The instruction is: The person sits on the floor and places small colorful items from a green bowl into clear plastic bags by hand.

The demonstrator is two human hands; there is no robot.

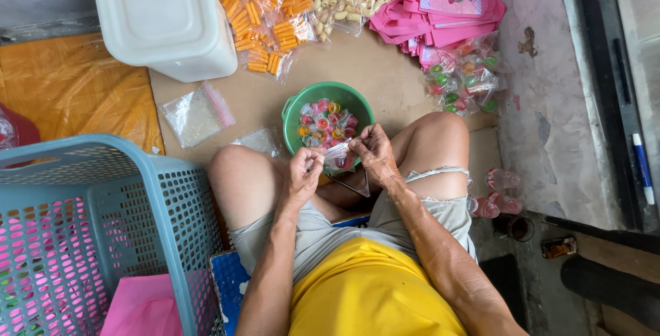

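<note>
Small clear bag (342, 161) pinched at its top edge between left hand (303, 173) and right hand (372, 150), fingers of both closed on it — held just over the near rim of a green bowl (295, 110) of coloured sweets (326, 123), between the knees, blue basket (165, 171) to the left.

Glossy green plastic bowl (295, 119), clear shiny plastic bag (342, 161) — matt blue plastic basket (185, 198), rough brown cardboard (385, 75)
</note>
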